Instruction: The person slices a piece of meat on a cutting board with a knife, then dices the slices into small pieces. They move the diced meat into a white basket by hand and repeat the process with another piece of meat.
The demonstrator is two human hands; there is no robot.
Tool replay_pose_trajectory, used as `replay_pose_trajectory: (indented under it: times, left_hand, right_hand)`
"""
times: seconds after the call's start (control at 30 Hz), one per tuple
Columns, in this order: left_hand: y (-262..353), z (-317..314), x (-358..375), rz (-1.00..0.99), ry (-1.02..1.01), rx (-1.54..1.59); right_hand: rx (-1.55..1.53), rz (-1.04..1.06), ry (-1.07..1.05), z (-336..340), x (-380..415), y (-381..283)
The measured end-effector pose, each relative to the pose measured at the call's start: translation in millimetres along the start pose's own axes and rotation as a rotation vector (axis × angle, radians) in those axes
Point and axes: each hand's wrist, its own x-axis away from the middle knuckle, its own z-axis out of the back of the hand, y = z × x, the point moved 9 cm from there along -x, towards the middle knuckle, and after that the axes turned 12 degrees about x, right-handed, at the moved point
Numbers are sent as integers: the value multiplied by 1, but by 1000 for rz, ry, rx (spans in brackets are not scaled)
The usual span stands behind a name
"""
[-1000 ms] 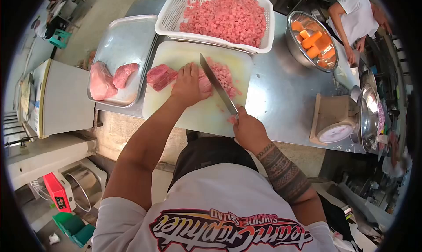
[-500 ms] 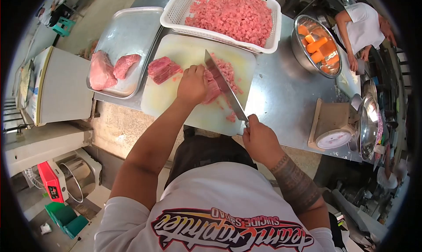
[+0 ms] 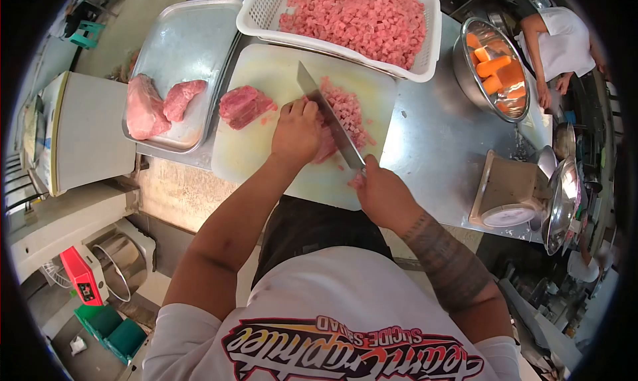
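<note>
Two cuts (image 3: 147,108) lie on the tray (image 3: 183,38), well left of our left hand (image 3: 297,133); nearer, just left of that hand, a chunk (image 3: 246,107) sits on the board (image 3: 249,148). With bent fingers, our left hand holds down the slab (image 3: 325,146) beside the knife (image 3: 333,120). Right of the blade lie dice (image 3: 347,108). Our right hand (image 3: 387,195) grips the handle. Farther right of it stand the bowl (image 3: 464,85) and scale (image 3: 508,191).

Broad knife (image 3: 330,114) aslant between raw pink meat (image 3: 326,147) and diced cubes (image 3: 349,110)
</note>
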Motion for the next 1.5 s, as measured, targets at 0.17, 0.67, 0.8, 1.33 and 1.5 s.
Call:
replay_pose_trajectory:
  times: [0.17,0.67,0.8,1.33,1.5]
  left_hand:
    - [-1,3,2,-65,105,13]
    - [-5,5,4,-18,105,31]
    - [-2,7,3,-10,93,67]
    - [-4,11,4,-8,131,69]
    - [-6,18,8,-38,185,218]
  right_hand:
    - [-4,1,123,-9,-48,-13]
    - [48,-58,-35,20,67,0]
    - [37,-11,-63,22,48,-9]
    - [53,-81,-57,-17,31,-10]
    - [50,-74,74,-30,31,2]
